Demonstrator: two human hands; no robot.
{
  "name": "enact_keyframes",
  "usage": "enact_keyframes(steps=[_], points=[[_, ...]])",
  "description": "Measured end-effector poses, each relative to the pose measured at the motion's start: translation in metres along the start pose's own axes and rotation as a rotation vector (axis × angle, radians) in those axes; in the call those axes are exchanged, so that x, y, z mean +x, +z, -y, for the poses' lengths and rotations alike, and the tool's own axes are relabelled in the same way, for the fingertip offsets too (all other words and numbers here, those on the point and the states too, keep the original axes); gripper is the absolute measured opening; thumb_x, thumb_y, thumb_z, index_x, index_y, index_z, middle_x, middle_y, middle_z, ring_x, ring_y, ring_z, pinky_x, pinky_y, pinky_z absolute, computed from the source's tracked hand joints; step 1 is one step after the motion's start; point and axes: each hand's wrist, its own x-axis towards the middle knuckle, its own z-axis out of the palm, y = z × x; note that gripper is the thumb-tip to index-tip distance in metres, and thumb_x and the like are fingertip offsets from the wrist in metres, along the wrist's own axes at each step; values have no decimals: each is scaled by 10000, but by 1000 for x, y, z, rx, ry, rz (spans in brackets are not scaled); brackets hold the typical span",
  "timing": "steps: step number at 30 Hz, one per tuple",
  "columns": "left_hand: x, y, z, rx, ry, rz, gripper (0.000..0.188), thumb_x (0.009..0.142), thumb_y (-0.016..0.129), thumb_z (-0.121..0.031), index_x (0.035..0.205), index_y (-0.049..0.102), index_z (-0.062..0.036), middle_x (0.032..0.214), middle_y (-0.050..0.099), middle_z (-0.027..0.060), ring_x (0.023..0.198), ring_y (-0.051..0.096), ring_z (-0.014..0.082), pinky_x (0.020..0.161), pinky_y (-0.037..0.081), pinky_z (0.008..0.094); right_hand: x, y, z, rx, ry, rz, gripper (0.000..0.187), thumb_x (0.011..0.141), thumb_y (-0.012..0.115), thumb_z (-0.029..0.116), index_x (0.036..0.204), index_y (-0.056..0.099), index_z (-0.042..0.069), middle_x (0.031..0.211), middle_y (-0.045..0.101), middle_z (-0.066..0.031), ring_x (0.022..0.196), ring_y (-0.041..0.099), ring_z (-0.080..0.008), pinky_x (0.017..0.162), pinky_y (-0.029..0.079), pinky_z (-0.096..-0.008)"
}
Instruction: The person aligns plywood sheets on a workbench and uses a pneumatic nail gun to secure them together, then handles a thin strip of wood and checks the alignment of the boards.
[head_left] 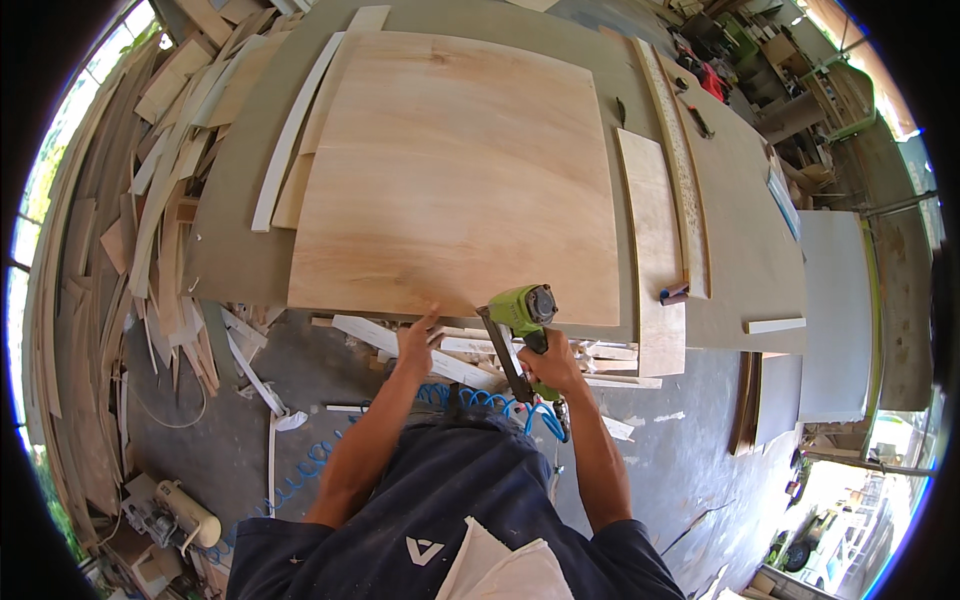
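A large pale plywood panel lies flat on the workbench, its near edge towards me. My left hand is at that near edge, one finger reaching onto the top and the others bent at the edge; part of its grip is hidden. My right hand is wrapped round the handle of a green air nail gun. The gun's nose meets the panel's near edge, to the right of my left hand. A coiled blue air hose hangs below the gun, in front of my body.
Long wood strips lie left of the panel; a narrow board and a long rail lie right. Scrap wood is heaped at the far left. White offcuts sit under the bench edge. A compressor stands lower left.
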Motion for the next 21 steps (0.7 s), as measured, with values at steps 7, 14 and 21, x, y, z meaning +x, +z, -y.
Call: enact_keyframes(steps=[7,14,21], points=[[19,38,50,-64,-35,15,467,762,811,-170,1130,565,-20,1032,615,86,899,609,235,767,546,373,0,-17,-11,7,-33,-7,141,750,623,51,834,565,-45,547,561,-57,429,553,-126,420,433,-291],[20,43,48,-71,-3,-72,198,839,721,-98,945,634,45,957,633,128,855,635,232,730,592,364,5,-23,-1,-69,20,77,287,738,631,143,926,617,-74,645,602,-150,543,608,-223,548,482,-381],[13,47,43,-59,23,-87,222,833,729,-106,970,641,46,941,635,126,829,641,235,674,599,355,8,-27,3,-51,-91,71,284,733,620,120,958,620,-53,625,597,-160,534,602,-222,543,479,-372]])
